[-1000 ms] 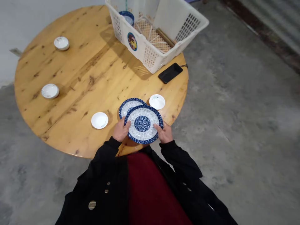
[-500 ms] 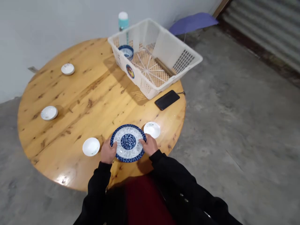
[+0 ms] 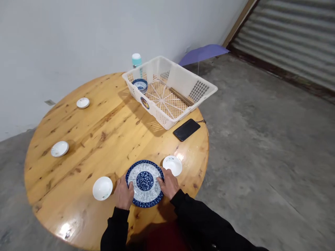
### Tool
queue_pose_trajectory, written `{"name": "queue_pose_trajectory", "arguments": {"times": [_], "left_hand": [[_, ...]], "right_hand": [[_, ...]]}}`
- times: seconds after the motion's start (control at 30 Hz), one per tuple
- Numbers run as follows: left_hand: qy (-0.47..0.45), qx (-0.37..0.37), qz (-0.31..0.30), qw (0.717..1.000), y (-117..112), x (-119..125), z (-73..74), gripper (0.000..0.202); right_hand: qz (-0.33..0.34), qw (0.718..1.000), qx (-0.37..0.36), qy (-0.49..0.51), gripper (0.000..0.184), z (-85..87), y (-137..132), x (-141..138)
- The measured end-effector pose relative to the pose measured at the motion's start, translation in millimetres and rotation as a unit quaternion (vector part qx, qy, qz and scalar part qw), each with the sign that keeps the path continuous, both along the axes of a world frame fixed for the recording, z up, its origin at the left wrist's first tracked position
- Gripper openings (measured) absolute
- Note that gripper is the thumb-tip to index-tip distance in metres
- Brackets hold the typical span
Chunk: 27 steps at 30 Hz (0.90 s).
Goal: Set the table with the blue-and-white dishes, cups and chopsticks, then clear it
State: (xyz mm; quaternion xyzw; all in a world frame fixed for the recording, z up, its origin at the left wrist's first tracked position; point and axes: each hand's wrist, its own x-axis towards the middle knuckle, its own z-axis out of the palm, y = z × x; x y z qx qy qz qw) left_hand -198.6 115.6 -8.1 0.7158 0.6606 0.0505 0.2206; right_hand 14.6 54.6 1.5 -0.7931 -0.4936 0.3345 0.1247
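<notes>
A blue and white patterned plate (image 3: 144, 181) is held level between my two hands, close to the near edge of the round wooden table. My left hand (image 3: 124, 194) grips its left rim, thumb on top and fingers hidden by the side. On the opposite rim, my right hand (image 3: 168, 183) has the same grip. Whether the plate rests on the wood I cannot tell. One white bowl (image 3: 102, 188) stands just left of my left hand. Another white bowl (image 3: 172, 165) sits right beside the plate, beyond my right hand.
White bowls (image 3: 60, 149) and a white dish (image 3: 83, 103) stand on the table's left side. A white plastic basket (image 3: 167, 124) holds patterned bowls (image 3: 140, 84) and chopsticks (image 3: 181, 96). Nearby lie a phone (image 3: 186, 130), a turquoise bottle (image 3: 136, 60) and, beyond, a purple umbrella (image 3: 204, 54).
The view has tilted up, so everything sits lower in the picture. Both hands keep their hold on the plate, which stays between the two near bowls.
</notes>
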Motion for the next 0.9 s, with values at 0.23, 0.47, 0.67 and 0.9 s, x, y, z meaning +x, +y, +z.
{"name": "queue_pose_trajectory", "arguments": {"times": [0.23, 0.47, 0.67, 0.9], "left_hand": [[0.011, 0.012, -0.001, 1.000, 1, -1, -1.0, 0.038], [0.013, 0.023, -0.010, 1.000, 3, -1, 0.2, 0.044], [0.034, -0.007, -0.010, 0.999, 6, 0, 7.2, 0.047], [0.053, 0.004, -0.023, 0.998, 12, -4, 12.4, 0.048]], "right_hand": [[-0.005, 1.000, -0.016, 0.005, 0.053, 4.8, 4, 2], [-0.002, 1.000, -0.012, -0.011, 0.053, 4.2, 5, -1], [0.008, 1.000, 0.000, -0.024, 0.053, 2.6, 7, -2], [0.012, 0.998, 0.036, -0.042, 0.041, 1.6, -10, -4]]}}
